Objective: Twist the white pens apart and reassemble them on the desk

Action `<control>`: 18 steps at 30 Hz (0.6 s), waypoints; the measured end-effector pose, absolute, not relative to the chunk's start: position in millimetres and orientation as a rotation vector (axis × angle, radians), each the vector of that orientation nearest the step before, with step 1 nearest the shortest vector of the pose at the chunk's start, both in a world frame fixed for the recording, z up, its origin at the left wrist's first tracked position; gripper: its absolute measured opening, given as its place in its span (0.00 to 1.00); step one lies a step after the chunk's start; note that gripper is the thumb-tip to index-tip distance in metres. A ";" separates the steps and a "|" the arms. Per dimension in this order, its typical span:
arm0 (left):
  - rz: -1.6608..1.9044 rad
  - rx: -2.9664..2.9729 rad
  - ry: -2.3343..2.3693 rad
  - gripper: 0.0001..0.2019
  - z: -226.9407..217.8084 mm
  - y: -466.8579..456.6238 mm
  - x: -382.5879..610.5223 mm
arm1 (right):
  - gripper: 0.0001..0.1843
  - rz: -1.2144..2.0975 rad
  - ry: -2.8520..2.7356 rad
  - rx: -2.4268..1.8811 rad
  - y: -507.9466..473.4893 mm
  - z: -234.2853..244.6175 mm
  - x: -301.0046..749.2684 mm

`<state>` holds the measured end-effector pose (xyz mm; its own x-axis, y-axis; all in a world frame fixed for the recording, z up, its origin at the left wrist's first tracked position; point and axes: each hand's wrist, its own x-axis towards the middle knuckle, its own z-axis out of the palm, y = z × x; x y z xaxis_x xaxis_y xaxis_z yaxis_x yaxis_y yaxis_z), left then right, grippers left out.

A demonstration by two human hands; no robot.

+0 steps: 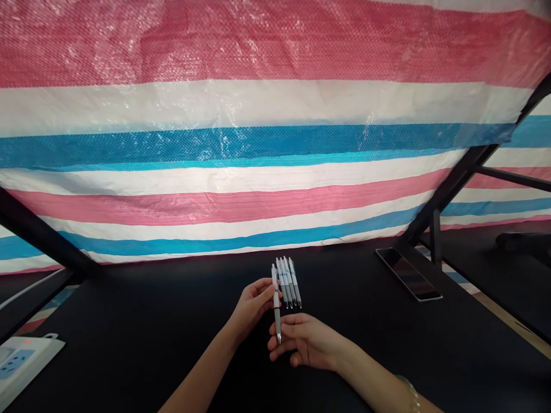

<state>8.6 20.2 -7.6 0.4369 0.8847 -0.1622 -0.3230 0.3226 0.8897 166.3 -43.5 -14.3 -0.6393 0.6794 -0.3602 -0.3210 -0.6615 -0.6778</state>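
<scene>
A white pen with a grey grip (277, 318) is held upright in front of me, its metal tip pointing down toward me. My left hand (253, 303) pinches its upper barrel between thumb and fingers. Lower down, my right hand (306, 342) has its thumb and forefinger at the grey grip, with the other fingers loosely curled beneath. Just behind, several similar white pens (291, 281) lie side by side on the black table (172, 321), their tips toward me. The held pen and my left fingers stand close to the leftmost of that row.
A dark-screened phone (408, 274) lies on the right of the table. At the lower left sits a white power strip (26, 367) with a red light. Black slanted frame bars (447, 195) stand on both sides, and a striped plastic sheet (241, 143) hangs across the back.
</scene>
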 end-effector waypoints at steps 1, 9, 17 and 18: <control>0.898 0.908 0.742 0.13 -7.4 20.3 8.8 | 0.17 2.279 -0.761 -0.831 -43.6 -13.9 166.1; 0.903 0.902 0.718 0.11 -9.8 20.8 9.3 | 0.20 2.267 -0.712 -0.863 -43.4 -13.4 166.7; 0.919 0.889 0.720 0.11 -10.3 20.4 9.0 | 0.17 2.277 -0.684 -0.846 -42.7 -12.2 167.0; 0.921 0.886 0.722 0.11 -10.0 20.4 9.1 | 0.17 2.283 -0.687 -0.835 -42.8 -12.4 166.9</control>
